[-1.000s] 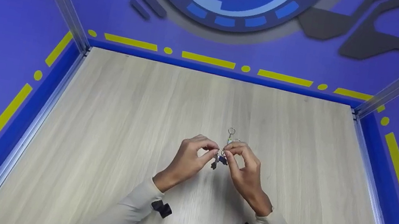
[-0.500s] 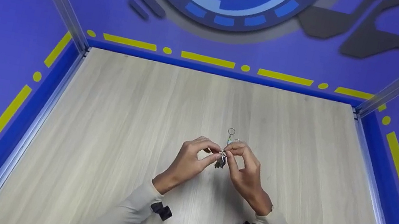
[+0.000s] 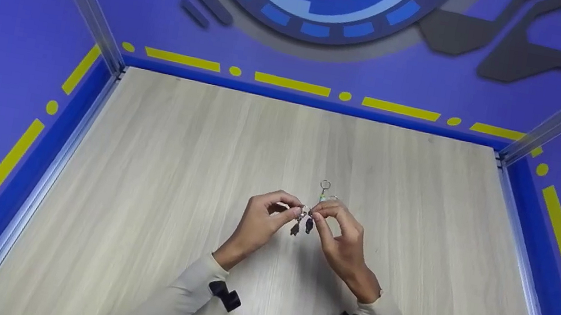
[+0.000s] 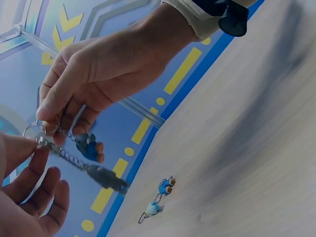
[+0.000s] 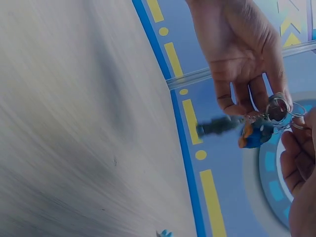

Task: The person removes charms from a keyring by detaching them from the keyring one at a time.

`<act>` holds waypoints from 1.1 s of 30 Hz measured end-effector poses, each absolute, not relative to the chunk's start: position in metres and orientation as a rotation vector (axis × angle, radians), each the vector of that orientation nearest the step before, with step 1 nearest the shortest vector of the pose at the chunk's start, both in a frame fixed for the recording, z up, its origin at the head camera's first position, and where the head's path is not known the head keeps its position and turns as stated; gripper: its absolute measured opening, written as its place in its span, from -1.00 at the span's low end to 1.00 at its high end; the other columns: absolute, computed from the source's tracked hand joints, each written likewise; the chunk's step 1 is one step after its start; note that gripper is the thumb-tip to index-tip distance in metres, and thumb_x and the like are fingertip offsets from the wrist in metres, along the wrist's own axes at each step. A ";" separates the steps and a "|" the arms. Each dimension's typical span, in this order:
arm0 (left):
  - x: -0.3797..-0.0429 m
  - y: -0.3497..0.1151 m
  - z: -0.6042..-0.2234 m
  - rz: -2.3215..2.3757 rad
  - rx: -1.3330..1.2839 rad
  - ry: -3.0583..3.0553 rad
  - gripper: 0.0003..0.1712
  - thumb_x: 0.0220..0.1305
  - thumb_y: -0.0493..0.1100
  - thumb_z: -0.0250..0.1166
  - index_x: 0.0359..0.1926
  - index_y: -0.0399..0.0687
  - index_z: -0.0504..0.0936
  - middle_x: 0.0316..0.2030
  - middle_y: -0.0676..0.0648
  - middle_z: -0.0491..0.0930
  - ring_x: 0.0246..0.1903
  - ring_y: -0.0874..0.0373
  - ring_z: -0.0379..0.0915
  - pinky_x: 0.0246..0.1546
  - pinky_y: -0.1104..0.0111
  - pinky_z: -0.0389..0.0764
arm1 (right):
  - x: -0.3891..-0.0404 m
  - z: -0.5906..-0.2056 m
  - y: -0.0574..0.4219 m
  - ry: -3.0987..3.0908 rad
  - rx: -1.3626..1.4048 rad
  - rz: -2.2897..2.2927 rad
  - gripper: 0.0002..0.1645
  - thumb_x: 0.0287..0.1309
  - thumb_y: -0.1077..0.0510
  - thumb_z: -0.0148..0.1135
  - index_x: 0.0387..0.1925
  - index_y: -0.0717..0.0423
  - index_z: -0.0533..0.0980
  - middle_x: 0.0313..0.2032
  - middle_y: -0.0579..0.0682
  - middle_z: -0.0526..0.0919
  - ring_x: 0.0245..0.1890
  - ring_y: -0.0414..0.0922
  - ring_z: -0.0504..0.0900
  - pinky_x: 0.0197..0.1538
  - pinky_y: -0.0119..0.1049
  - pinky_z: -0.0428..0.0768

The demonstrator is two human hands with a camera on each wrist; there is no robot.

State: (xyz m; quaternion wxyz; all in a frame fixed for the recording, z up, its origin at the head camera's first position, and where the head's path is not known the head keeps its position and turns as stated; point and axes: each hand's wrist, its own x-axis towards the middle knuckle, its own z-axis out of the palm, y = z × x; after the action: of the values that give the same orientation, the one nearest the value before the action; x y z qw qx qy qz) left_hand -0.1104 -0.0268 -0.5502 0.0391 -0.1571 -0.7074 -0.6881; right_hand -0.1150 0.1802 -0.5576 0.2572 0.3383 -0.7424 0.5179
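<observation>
My left hand (image 3: 259, 221) pinches the metal end of a keychain with a dark grey figure (image 4: 106, 177) hanging from its chain. Close on the right, my right hand (image 3: 342, 230) pinches a second keychain, which bears a blue figure (image 4: 89, 147) with orange parts. Metal rings (image 5: 277, 108) cluster between the two sets of fingertips; whether they are linked I cannot tell. Both figures dangle above the table, apart from each other in the head view. Just beyond the right hand, another keychain (image 3: 324, 190) lies on the table, partly hidden by that hand.
A second ring (image 3: 333, 197) shows beside the lying keychain. In the left wrist view, a blue figure (image 4: 166, 185) and a light blue piece (image 4: 153, 208) lie on the wooden table (image 3: 188, 165). Blue walls (image 3: 296, 63) border the table at the back and sides.
The hands' fingertips came together half a second ago, bringing the dangling figures close. Since then the left hand has drawn slightly left, and the figures hang apart. The lying keychain has stayed put.
</observation>
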 end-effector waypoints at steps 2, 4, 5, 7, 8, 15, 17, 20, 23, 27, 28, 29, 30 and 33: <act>-0.110 -0.027 -0.549 -2.102 -0.464 -2.161 -0.92 0.47 -0.26 0.48 -0.11 -0.19 0.85 -0.17 -0.01 0.83 -0.11 0.11 0.73 0.06 0.15 0.73 | -0.115 -0.558 0.180 -2.027 0.912 1.408 -0.76 0.28 0.58 0.38 -0.21 0.24 0.62 -0.19 0.09 0.77 -0.15 0.07 0.75 0.16 -0.36 0.66; -0.109 -0.027 -0.548 -2.086 -0.459 -2.155 -0.92 0.46 -0.27 0.49 -0.11 -0.20 0.85 -0.18 0.01 0.83 -0.11 0.10 0.73 0.05 0.16 0.73 | -0.115 -0.558 0.180 -2.036 0.899 1.406 -0.73 0.26 0.59 0.40 -0.22 0.22 0.63 -0.21 0.04 0.76 -0.17 0.05 0.75 0.13 -0.36 0.66; -0.109 -0.027 -0.548 -2.074 -0.455 -2.154 -0.92 0.46 -0.27 0.49 -0.11 -0.20 0.85 -0.18 0.02 0.83 -0.12 0.10 0.74 0.04 0.17 0.73 | -0.115 -0.558 0.180 -2.041 0.889 1.405 -0.73 0.25 0.59 0.41 -0.22 0.21 0.64 -0.22 0.02 0.76 -0.18 0.03 0.75 0.11 -0.37 0.66; -0.109 -0.026 -0.547 -2.039 -0.452 -2.151 -0.93 0.45 -0.28 0.50 -0.12 -0.18 0.86 -0.18 0.02 0.84 -0.14 0.09 0.74 0.01 0.19 0.73 | -0.115 -0.558 0.180 -2.045 0.874 1.405 -0.72 0.24 0.59 0.42 -0.22 0.20 0.65 -0.23 0.01 0.76 -0.20 0.00 0.74 0.06 -0.39 0.66; -0.109 -0.026 -0.547 -2.018 -0.455 -2.152 -0.94 0.44 -0.29 0.51 -0.12 -0.16 0.86 -0.18 0.03 0.84 -0.16 0.09 0.74 0.00 0.20 0.73 | -0.115 -0.558 0.180 -2.047 0.868 1.407 -0.72 0.24 0.59 0.42 -0.22 0.19 0.66 -0.23 0.01 0.76 -0.20 -0.02 0.74 0.05 -0.40 0.66; -0.107 -0.025 -0.545 -1.817 -0.552 -2.135 -0.92 0.37 -0.40 0.52 -0.16 -0.20 0.85 -0.22 -0.05 0.82 -0.21 0.08 0.72 -0.09 0.13 0.76 | -0.115 -0.558 0.180 -2.038 0.863 1.421 -0.71 0.24 0.60 0.42 -0.23 0.19 0.67 -0.25 0.01 0.75 -0.24 -0.05 0.72 0.00 -0.41 0.66; -0.107 -0.025 -0.544 -1.766 -0.588 -2.121 -0.91 0.33 -0.44 0.52 -0.17 -0.25 0.84 -0.24 -0.10 0.81 -0.22 0.05 0.72 -0.10 0.12 0.76 | -0.114 -0.558 0.180 -2.039 0.857 1.417 -0.71 0.24 0.60 0.42 -0.23 0.19 0.67 -0.25 0.02 0.75 -0.25 -0.05 0.72 -0.01 -0.41 0.66; -0.106 -0.025 -0.542 -1.715 -0.625 -2.101 -0.87 0.30 -0.47 0.52 -0.20 -0.22 0.84 -0.27 -0.11 0.80 -0.23 0.02 0.71 -0.12 0.16 0.74 | -0.113 -0.557 0.180 -2.047 0.854 1.415 -0.71 0.24 0.60 0.41 -0.22 0.20 0.67 -0.25 0.03 0.75 -0.26 -0.06 0.72 -0.03 -0.43 0.67; -0.106 -0.025 -0.541 -1.687 -0.647 -2.084 -0.82 0.27 -0.51 0.52 -0.23 -0.19 0.83 -0.28 -0.08 0.79 -0.24 0.01 0.70 -0.14 0.16 0.73 | -0.112 -0.557 0.180 -2.052 0.846 1.414 -0.69 0.23 0.61 0.41 -0.21 0.20 0.67 -0.25 0.04 0.75 -0.26 -0.06 0.73 -0.03 -0.44 0.67; -0.106 -0.025 -0.540 -1.641 -0.680 -2.096 -0.82 0.30 -0.50 0.52 -0.25 -0.16 0.82 -0.28 0.00 0.79 -0.24 0.05 0.72 -0.15 0.22 0.74 | -0.112 -0.558 0.180 -2.053 0.834 1.400 -0.68 0.20 0.63 0.42 -0.22 0.20 0.67 -0.25 0.04 0.75 -0.23 -0.04 0.73 0.03 -0.44 0.65; -0.107 -0.025 -0.540 -1.627 -0.690 -2.105 -0.84 0.32 -0.49 0.52 -0.26 -0.16 0.82 -0.27 0.02 0.79 -0.24 0.07 0.72 -0.15 0.23 0.74 | -0.112 -0.558 0.180 -2.055 0.837 1.391 -0.68 0.21 0.62 0.42 -0.22 0.20 0.66 -0.25 0.04 0.74 -0.23 -0.04 0.73 0.03 -0.44 0.65; -0.107 -0.026 -0.540 -1.616 -0.700 -2.113 -0.85 0.33 -0.49 0.51 -0.27 -0.18 0.81 -0.27 0.02 0.79 -0.24 0.07 0.72 -0.15 0.22 0.74 | -0.112 -0.558 0.181 -2.058 0.838 1.383 -0.69 0.21 0.62 0.42 -0.22 0.20 0.66 -0.25 0.04 0.74 -0.23 -0.05 0.73 0.03 -0.44 0.65; -0.107 -0.026 -0.540 -1.607 -0.712 -2.119 -0.86 0.33 -0.48 0.51 -0.28 -0.19 0.81 -0.28 0.02 0.80 -0.23 0.08 0.72 -0.15 0.22 0.74 | -0.112 -0.558 0.181 -2.060 0.839 1.380 -0.69 0.22 0.62 0.41 -0.22 0.20 0.66 -0.25 0.04 0.74 -0.24 -0.06 0.73 0.02 -0.45 0.66; -0.107 -0.027 -0.539 -1.588 -0.740 -2.135 -0.86 0.34 -0.48 0.50 -0.28 -0.19 0.81 -0.28 0.02 0.80 -0.22 0.11 0.72 -0.14 0.21 0.74 | -0.112 -0.558 0.181 -2.058 0.841 1.381 -0.68 0.21 0.63 0.41 -0.23 0.20 0.65 -0.25 0.04 0.73 -0.25 -0.06 0.72 0.01 -0.46 0.66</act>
State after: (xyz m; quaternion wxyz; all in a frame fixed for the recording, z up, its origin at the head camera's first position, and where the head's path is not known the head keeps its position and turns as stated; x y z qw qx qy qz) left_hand -0.1072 -0.0265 -0.5388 0.1887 -0.2631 -0.7592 -0.5647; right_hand -0.1119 0.1808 -0.5579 0.2591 0.3105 -0.7596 0.5095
